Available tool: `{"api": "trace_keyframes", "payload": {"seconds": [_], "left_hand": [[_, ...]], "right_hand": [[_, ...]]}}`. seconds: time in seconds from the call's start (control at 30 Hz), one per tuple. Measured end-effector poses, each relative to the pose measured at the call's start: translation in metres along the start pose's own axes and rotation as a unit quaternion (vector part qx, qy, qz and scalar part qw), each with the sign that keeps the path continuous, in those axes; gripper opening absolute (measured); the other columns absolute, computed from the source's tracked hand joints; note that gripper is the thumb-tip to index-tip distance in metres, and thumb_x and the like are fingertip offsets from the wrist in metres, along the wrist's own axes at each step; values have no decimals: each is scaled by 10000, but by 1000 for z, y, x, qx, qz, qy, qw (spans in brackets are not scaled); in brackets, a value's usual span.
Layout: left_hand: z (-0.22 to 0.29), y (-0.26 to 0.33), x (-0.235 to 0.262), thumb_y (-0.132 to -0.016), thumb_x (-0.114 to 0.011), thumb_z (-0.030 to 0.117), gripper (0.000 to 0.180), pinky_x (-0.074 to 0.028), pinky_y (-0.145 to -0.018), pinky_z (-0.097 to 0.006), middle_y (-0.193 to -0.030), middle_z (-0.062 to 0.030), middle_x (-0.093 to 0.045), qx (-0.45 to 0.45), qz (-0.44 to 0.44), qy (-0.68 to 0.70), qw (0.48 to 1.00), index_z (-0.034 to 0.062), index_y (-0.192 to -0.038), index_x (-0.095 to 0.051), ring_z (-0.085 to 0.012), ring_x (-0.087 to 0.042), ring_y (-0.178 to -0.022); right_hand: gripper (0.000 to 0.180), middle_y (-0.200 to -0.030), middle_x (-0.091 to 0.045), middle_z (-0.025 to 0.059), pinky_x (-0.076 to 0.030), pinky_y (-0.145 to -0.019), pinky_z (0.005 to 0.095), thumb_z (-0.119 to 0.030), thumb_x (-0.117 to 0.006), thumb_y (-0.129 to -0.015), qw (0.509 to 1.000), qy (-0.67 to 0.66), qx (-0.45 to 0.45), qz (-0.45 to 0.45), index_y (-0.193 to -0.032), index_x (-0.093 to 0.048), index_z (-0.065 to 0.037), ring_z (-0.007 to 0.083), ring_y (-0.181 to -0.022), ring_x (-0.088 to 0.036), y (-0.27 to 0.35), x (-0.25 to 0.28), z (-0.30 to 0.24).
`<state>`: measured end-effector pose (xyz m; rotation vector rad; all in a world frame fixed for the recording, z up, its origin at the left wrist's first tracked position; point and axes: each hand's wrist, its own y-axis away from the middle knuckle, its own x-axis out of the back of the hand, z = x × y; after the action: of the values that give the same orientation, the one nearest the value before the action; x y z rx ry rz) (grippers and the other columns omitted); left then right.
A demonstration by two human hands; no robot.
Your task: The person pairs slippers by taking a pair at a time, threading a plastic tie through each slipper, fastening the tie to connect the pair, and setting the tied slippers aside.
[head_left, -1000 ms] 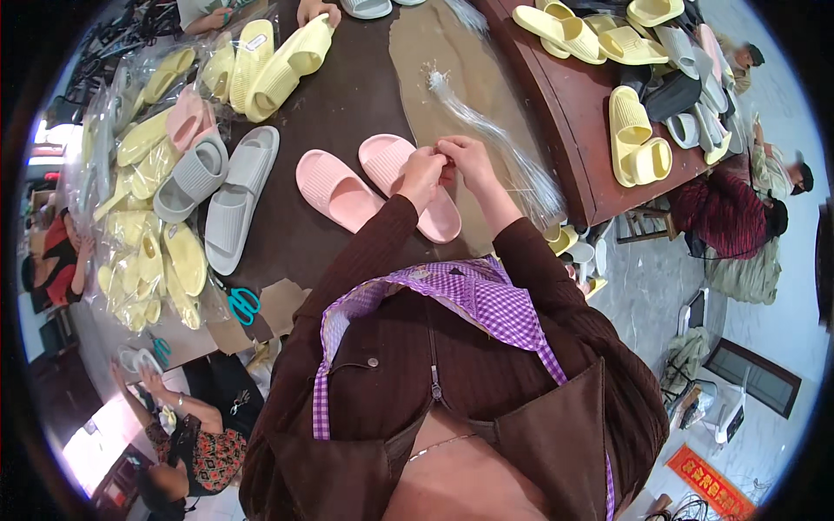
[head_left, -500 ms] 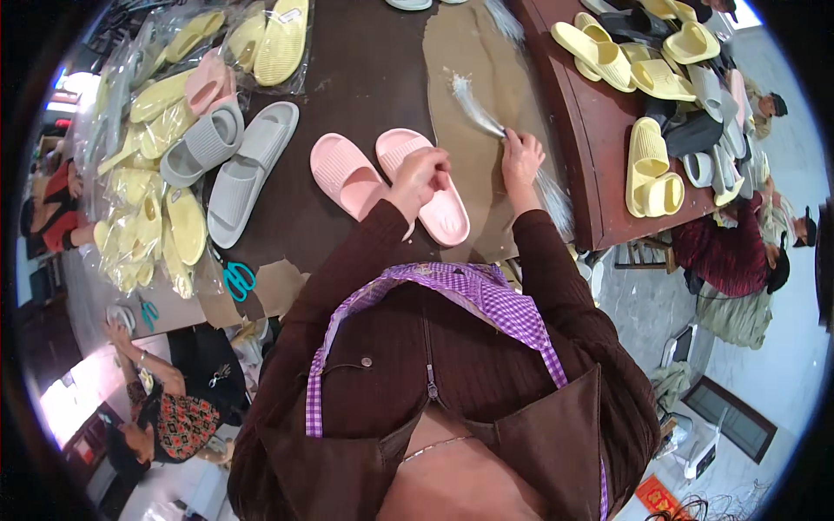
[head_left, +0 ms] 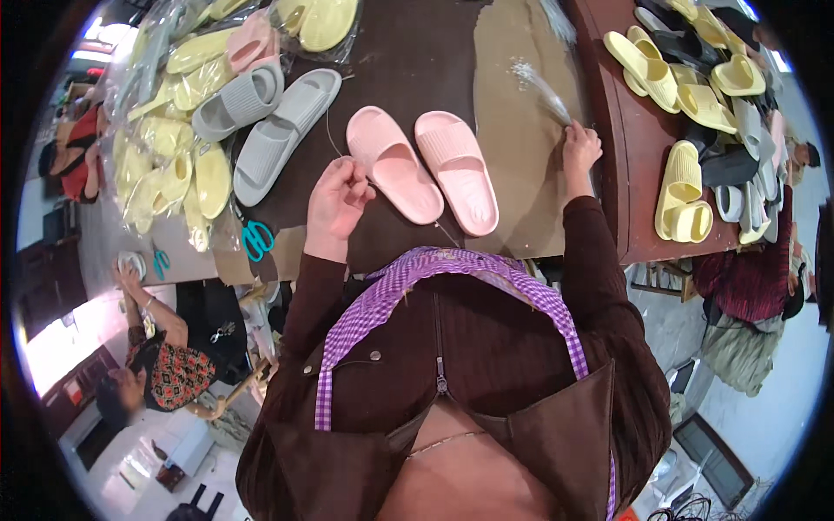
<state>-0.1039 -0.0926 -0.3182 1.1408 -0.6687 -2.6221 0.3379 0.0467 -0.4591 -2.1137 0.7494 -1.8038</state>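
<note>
I see left hand (head_left: 337, 201) pinching thin thread, right hand (head_left: 580, 149) pinching clear strand bundle (head_left: 543, 87); pink slippers (head_left: 423, 169) between, mid-desk (head_left: 408, 52).

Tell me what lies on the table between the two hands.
The pink slipper pair lies between left hand and right hand, side by side, in the head view.

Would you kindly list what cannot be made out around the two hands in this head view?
- Left hand: pinches something thread-thin, too small to identify.
- Right hand: its grip on the clear plastic strip is blurred.
- Yellow slippers: glare on the bags blurs them.
- Teal scissors: blades hidden under a bag.
</note>
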Motion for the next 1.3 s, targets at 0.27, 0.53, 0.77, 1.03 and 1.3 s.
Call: {"api": "trace_keyframes", "payload": {"seconds": [0.27, 0.53, 0.77, 1.03, 1.3], "left_hand": [[-36, 20, -17, -930, -465, 115, 98, -501, -807, -387, -934, -105, -610, -57, -69, 150, 985, 47, -960, -530, -226, -623, -806], [-61, 47, -37, -937, -457, 114, 129, -475, -888, -403, -1035, -125, -599, 32, -172, 144, 974, 32, -1011, -524, -250, -602, -962], [-78, 66, -27, -947, -433, 114, 162, -470, -918, -395, -1066, -165, -588, 190, -228, 94, 950, -7, -1027, -507, -264, -593, -992], [-103, 51, 7, -928, -459, 85, 142, -478, -909, -403, -1029, -167, -591, 265, -102, 207, 936, -20, -990, -532, -266, -597, -951], [-121, 45, 18, -919, -492, 98, 116, -501, -848, -439, -890, -121, -579, 366, -58, 123, 921, -6, -930, -543, -245, -594, -850]], "right_hand": [[291, -761, -608, 98, -466, -675, 302, -204, -463, -883, 860, -390, -136, -299, -896, -654, 15, 170, -739, -573, 16, 159, -127], [276, -795, -612, 54, -412, -524, 253, -253, -458, -942, 364, -629, -410, -551, -994, -585, -14, 112, -594, -502, 102, 202, -199], [237, -745, -591, 39, -364, -461, 229, -228, -497, -927, 411, -682, -432, -423, -992, -588, -20, 84, -562, -476, 97, 208, -186], [218, -591, -528, 8, -324, -412, 211, -191, -540, -883, 624, -520, -300, -500, -874, -628, 8, 78, -457, -441, 107, 214, -171], [193, -559, -514, 12, -296, -378, 229, -143, -546, -847, 616, -411, -359, -567, -815, -642, 21, 84, -421, -420, 147, 195, -150]]}}
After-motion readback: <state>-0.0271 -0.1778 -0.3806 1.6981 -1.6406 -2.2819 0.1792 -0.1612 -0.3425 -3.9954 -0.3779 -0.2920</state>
